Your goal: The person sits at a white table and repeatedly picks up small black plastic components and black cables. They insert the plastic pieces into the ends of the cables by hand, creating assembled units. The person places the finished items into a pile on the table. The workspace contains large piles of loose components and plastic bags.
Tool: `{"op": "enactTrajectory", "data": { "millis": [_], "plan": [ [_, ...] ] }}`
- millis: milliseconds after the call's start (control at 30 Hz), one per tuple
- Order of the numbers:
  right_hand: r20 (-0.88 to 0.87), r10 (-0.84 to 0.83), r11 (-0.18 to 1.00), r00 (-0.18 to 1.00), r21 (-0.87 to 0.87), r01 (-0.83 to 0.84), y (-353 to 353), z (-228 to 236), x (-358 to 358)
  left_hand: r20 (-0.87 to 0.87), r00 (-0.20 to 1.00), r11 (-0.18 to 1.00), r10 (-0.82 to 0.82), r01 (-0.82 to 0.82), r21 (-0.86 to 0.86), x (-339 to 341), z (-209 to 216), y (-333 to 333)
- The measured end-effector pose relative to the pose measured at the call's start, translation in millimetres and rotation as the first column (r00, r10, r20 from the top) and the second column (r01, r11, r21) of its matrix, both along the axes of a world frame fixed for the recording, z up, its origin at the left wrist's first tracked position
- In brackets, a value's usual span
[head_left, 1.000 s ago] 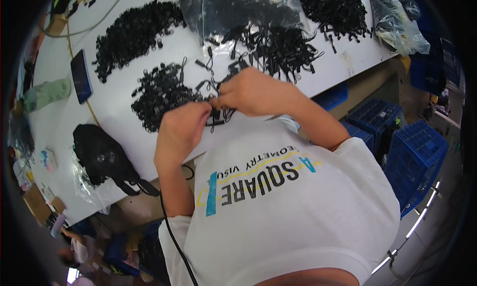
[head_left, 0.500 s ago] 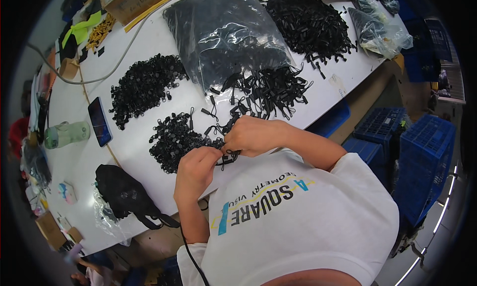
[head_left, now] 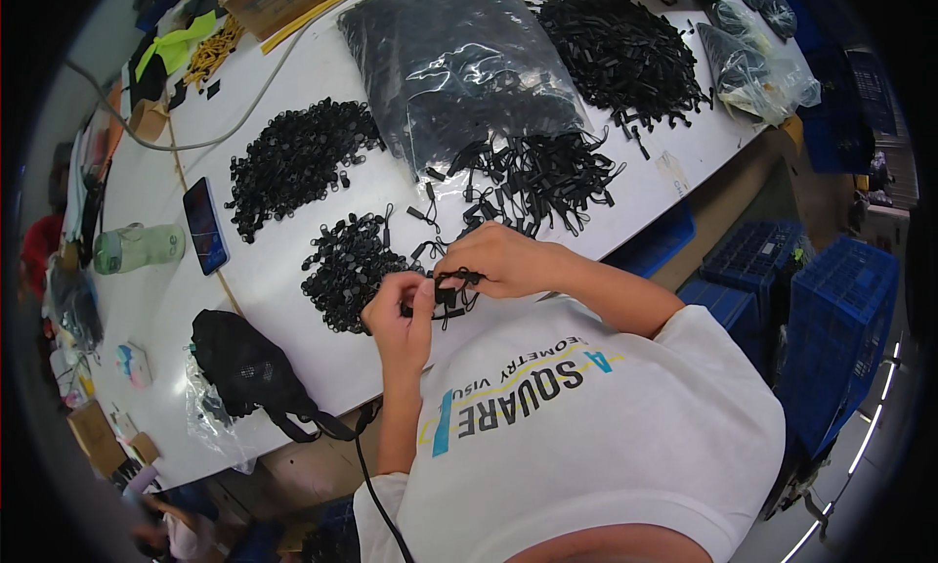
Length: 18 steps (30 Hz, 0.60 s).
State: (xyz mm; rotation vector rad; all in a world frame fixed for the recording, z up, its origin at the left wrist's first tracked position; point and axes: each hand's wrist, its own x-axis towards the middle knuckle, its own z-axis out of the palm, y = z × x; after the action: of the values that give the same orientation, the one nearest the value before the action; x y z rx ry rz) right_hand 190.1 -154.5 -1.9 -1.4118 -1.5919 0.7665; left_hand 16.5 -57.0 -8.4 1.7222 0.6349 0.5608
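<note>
My right hand (head_left: pixel 506 260) is closed round some black looped cord pulls (head_left: pixel 461 276), which hang from its fingers near the table's front edge. Close beside it, my left hand (head_left: pixel 399 321) has its fingers curled and its thumb raised. Whatever it pinches is too small or hidden to make out. Left of the hands lies a heap of small black rounded pieces (head_left: pixel 342 280). Beyond my right hand a loose pile of black cord pulls (head_left: pixel 557 177) spreads out from a large clear plastic bag (head_left: pixel 459 64) of black parts.
Farther back are a second heap of rounded pieces (head_left: pixel 298 162) and a big pile of black parts (head_left: pixel 620 55). A phone (head_left: pixel 205 226), a green bottle (head_left: pixel 142 248) and a black mesh bag (head_left: pixel 239 368) lie leftward. Blue crates (head_left: pixel 840 328) stand at the right.
My left hand has drawn slightly away from my right, its thumb now raised. The black cord pulls at my right fingers show more. The whole view has shifted a little.
</note>
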Motion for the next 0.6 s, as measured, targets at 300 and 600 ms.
{"op": "enactTrajectory", "data": {
  "millis": [300,600],
  "plan": [
    [0.303,0.020,0.999,0.953,0.038,-0.032,2,3,-7,0.064,0.997,0.790,-0.045,0.075,-0.609,-6,-20,1],
    [0.417,0.042,0.999,0.908,-0.019,-0.037,-5,3,-14,0.000,1.000,0.922,-0.004,0.004,-0.387,-12,-15,-5]
  ]
}}
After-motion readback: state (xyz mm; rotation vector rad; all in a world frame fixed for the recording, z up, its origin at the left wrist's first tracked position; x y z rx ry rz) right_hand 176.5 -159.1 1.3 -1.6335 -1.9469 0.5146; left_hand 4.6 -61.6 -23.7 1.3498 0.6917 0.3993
